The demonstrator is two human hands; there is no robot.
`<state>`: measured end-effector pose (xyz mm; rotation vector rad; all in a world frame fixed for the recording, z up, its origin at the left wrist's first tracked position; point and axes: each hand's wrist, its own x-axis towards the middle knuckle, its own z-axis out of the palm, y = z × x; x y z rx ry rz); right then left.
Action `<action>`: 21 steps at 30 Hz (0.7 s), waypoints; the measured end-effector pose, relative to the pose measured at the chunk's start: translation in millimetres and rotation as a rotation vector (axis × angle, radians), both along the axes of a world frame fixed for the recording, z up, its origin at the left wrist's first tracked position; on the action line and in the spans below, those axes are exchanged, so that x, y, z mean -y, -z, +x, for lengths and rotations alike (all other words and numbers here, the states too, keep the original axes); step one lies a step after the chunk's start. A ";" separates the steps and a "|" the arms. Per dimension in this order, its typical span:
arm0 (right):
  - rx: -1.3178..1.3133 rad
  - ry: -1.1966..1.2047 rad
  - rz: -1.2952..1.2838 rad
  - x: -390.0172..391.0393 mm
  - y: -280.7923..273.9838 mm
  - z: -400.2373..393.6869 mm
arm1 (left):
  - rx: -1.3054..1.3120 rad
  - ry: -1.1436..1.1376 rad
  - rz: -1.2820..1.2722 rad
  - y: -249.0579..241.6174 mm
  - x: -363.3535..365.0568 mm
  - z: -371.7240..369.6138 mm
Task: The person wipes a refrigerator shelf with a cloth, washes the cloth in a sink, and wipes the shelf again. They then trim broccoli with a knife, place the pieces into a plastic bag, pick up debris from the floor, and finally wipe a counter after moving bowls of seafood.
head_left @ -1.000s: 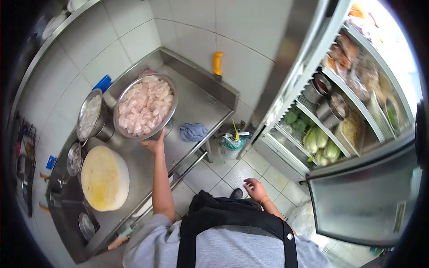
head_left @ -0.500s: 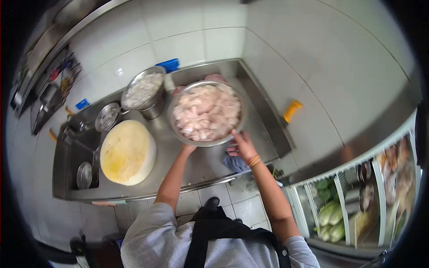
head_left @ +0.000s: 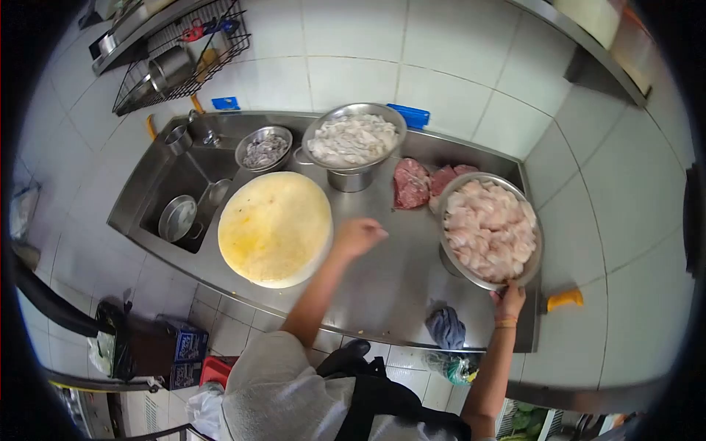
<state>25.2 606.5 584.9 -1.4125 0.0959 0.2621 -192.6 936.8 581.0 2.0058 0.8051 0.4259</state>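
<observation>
A wide metal bowl (head_left: 491, 232) heaped with pale pink meat pieces rests at the right side of the steel counter. My right hand (head_left: 509, 297) grips its near rim. Over the middle of the counter is my left hand (head_left: 360, 237), off the bowl, its fingers curled together and partly blurred; whether it holds anything is hard to see. Red meat (head_left: 412, 184) lies behind, left of the bowl. To the left of my left hand stands a thick round cutting block (head_left: 276, 229) with a yellow stain.
A colander of whitish pieces (head_left: 353, 140) sits on a metal pot at the back. Beside it is a smaller bowl (head_left: 263, 149). The sink (head_left: 176, 198) is at the left, a blue cloth (head_left: 446, 328) near the front edge. A wire rack (head_left: 184, 62) hangs above.
The bowl of pink meat has moved to the right side of the counter. My left hand has let go of it and pulled away; my right hand now grips its rim. The view has shifted.
</observation>
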 end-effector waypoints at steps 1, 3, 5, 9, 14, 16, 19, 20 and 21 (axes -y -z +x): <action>-0.005 -0.033 -0.016 5.5 3.5 6.7 | 0.297 -0.133 -0.136 35.5 -50.2 -35.7; -0.012 -0.056 0.004 8.8 -1.5 8.3 | 0.162 -0.482 0.255 -6.4 -107.6 -140.3; -0.008 -0.021 -0.005 0.6 8.2 -5.8 | -0.148 -0.781 0.606 21.6 -168.5 -236.4; -0.033 -0.066 0.010 4.0 7.0 -0.8 | -0.022 -0.756 0.246 122.1 -239.1 -317.2; -0.086 -0.118 -0.030 7.8 7.9 2.4 | 0.342 -0.671 -0.074 118.5 -208.4 -300.4; -0.060 -0.138 0.017 10.1 13.5 6.6 | 0.383 -0.655 -0.059 134.8 -199.1 -299.8; -0.051 -0.127 0.018 10.2 19.7 9.5 | 0.477 -0.544 0.007 146.6 -163.9 -285.1; -0.052 -0.133 0.025 8.8 19.5 11.4 | 0.401 -0.592 0.047 142.0 -147.6 -277.0; -0.057 -0.150 0.047 9.4 18.7 12.5 | 0.322 -0.641 0.084 134.2 -127.1 -267.7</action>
